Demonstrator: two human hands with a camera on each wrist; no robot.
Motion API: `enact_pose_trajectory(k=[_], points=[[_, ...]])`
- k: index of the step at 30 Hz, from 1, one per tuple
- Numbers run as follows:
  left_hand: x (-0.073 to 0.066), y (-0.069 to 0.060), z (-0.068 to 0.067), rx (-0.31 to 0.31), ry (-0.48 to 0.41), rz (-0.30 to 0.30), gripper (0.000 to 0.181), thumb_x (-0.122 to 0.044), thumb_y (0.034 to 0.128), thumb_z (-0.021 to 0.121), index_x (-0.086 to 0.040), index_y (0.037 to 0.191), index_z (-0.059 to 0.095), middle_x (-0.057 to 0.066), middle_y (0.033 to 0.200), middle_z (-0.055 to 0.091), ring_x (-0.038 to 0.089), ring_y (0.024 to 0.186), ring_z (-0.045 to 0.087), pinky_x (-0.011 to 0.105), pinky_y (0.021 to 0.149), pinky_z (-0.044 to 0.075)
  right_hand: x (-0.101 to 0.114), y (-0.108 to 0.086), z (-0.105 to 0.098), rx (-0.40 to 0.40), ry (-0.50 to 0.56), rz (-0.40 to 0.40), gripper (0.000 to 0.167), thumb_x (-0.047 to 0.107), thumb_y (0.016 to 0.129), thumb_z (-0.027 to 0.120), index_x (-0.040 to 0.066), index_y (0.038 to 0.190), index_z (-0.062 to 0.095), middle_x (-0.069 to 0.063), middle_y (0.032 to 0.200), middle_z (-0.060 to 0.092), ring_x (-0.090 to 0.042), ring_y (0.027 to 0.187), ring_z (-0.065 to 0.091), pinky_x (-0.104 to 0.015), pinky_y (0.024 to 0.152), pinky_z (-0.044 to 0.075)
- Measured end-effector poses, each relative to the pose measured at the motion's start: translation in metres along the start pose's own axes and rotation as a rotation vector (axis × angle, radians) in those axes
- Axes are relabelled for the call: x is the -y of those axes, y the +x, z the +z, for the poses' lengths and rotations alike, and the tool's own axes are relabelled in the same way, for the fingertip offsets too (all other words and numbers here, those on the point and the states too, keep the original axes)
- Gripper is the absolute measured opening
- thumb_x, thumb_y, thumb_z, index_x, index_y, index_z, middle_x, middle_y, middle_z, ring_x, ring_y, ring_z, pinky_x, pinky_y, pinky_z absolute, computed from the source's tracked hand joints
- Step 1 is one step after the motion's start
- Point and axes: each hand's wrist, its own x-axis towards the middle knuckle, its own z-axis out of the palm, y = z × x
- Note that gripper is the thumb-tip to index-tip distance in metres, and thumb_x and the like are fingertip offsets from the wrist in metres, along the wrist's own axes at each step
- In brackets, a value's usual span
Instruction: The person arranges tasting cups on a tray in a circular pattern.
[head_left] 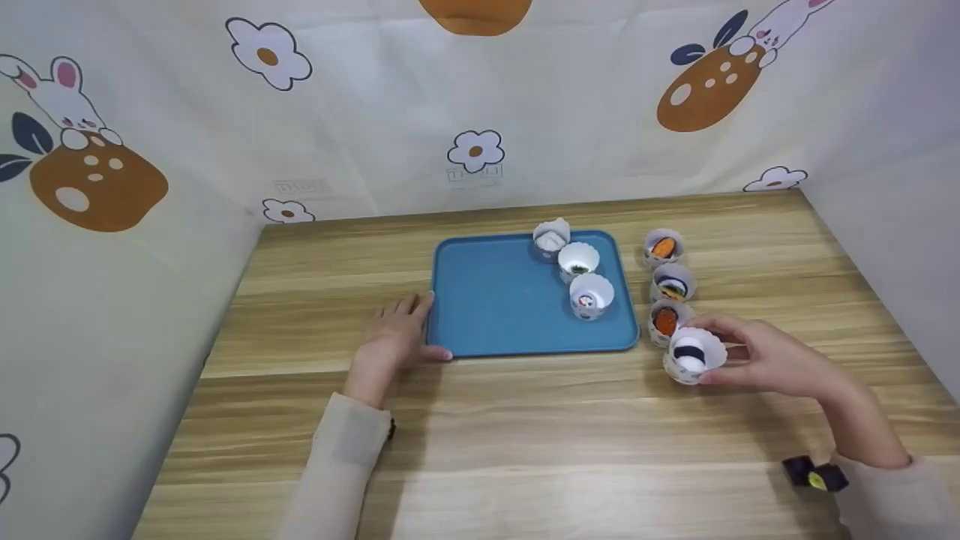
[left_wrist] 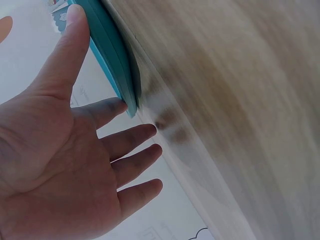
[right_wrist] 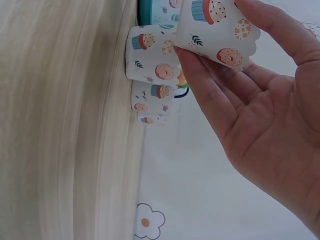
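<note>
My right hand [head_left: 776, 358] pinches a white paper baking cup [head_left: 686, 373] between thumb and fingers. Inside that cup sits a white toy sushi piece [head_left: 689, 354] with a black band. In the right wrist view the held cup [right_wrist: 217, 32], printed with cupcakes and cookies, is raised off the table. My left hand [head_left: 397, 334] touches the left edge of a blue tray [head_left: 495, 300], its fingers spread and fairly straight. Three paper cups stand on the tray's right side: one with a white filling [head_left: 551, 240], a middle one [head_left: 578, 261] and a front one [head_left: 592, 294].
Right of the tray, three more cups form a column: one with an orange piece [head_left: 663, 248], one with mixed colours [head_left: 673, 284], one with red filling [head_left: 666, 322]. Small dark pieces [head_left: 814, 474], one yellow-green inside, lie by the right sleeve. Printed curtains [head_left: 375, 135] surround the wooden table [head_left: 525, 435].
</note>
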Motion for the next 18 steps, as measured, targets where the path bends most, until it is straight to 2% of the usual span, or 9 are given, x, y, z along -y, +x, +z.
enact_pose_trajectory(k=[11, 18], points=[[0.001, 0.000, 0.001, -0.006, -0.011, -0.004, 0.105, -0.053, 0.0841, 0.074, -0.010, 0.161, 0.016, 0.023, 0.165, 0.020, 0.041, 0.153, 0.019, 0.059, 0.125, 0.015, 0.010, 0.015, 0.008, -0.005, 0.003, 0.024, 0.056, 0.019, 0.083, 0.081, 0.005, 0.131, 0.056, -0.013, 0.126, 0.061, 0.004, 0.111, 0.057, -0.013, 0.093, 0.051], [0.001, 0.000, 0.001, -0.007, -0.013, 0.001, 0.105, -0.053, 0.0845, 0.074, -0.009, 0.160, 0.016, 0.024, 0.164, 0.020, 0.041, 0.153, 0.019, 0.059, 0.125, 0.015, 0.017, 0.026, 0.014, -0.028, -0.034, 0.028, 0.054, 0.022, 0.084, 0.081, 0.007, 0.130, 0.057, -0.009, 0.125, 0.063, -0.005, 0.110, 0.058, -0.015, 0.094, 0.051]])
